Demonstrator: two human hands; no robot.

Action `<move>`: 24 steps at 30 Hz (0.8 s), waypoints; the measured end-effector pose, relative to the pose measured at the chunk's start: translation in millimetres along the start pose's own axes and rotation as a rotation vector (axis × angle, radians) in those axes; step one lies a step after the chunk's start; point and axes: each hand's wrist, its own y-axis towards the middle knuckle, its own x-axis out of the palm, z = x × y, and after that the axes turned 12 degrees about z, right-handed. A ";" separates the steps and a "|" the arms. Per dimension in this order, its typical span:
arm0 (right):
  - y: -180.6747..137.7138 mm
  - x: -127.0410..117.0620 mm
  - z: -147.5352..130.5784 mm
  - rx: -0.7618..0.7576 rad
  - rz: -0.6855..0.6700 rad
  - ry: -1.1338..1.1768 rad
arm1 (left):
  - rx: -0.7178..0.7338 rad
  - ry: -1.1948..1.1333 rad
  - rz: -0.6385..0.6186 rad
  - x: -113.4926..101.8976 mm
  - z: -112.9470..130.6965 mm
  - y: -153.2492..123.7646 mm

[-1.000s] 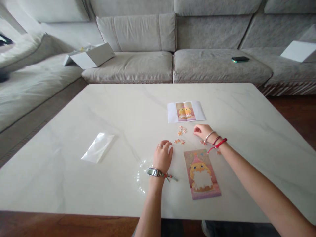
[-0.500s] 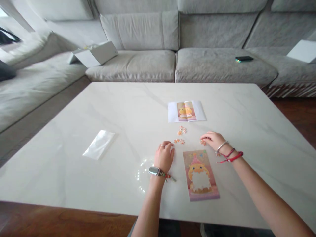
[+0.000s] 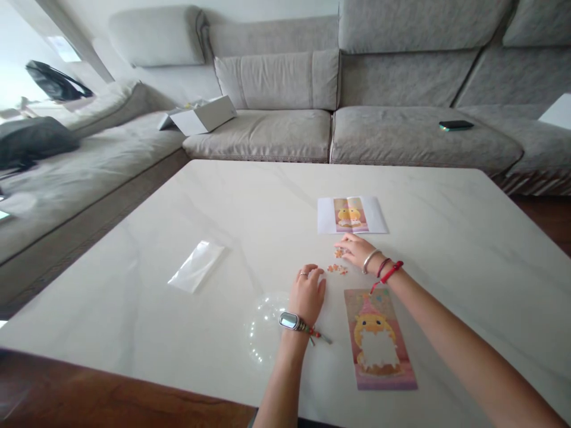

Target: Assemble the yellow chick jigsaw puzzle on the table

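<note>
Upper jigsaw pieces point(image 3: 338, 254) beneath right grip's point(image 3: 357, 252) fingers; left grip point(image 3: 307, 294) farther. Right narrow, hold indeterminable; left relaxed, wider. Jigsaw board point(image 3: 379, 348) nearside of right grip, long axis fore-aft.

And there's the grey sofa point(image 3: 267, 134), stretching along the far side and the left, pale wall point(image 3: 276, 9) behind; bright reflections point(image 3: 254, 342) glint off the white marbled table point(image 3: 147, 321), reddish-brown floor point(image 3: 111, 389) below!
</note>
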 end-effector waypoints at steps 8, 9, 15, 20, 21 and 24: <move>2.5 2.7 -6.0 0.044 -0.049 0.017 | 0.010 -0.020 0.007 -5.5 -0.5 -0.3; -6.0 -1.1 -6.5 0.074 -0.034 0.049 | 0.013 -0.023 0.007 -5.4 -0.9 -0.1; -95.8 -29.7 -21.7 0.519 0.060 0.590 | 0.059 -0.030 -0.055 -3.9 2.9 -1.9; -144.0 -36.2 -46.1 0.613 -0.085 0.615 | 0.135 -0.027 -0.148 -0.8 13.9 -11.0; -146.8 -33.5 -49.7 0.626 -0.092 0.579 | 0.153 -0.026 -0.166 -0.5 15.5 -13.4; -147.9 -22.6 -56.5 0.557 -0.091 0.480 | 0.201 -0.033 -0.198 -0.7 18.0 -19.1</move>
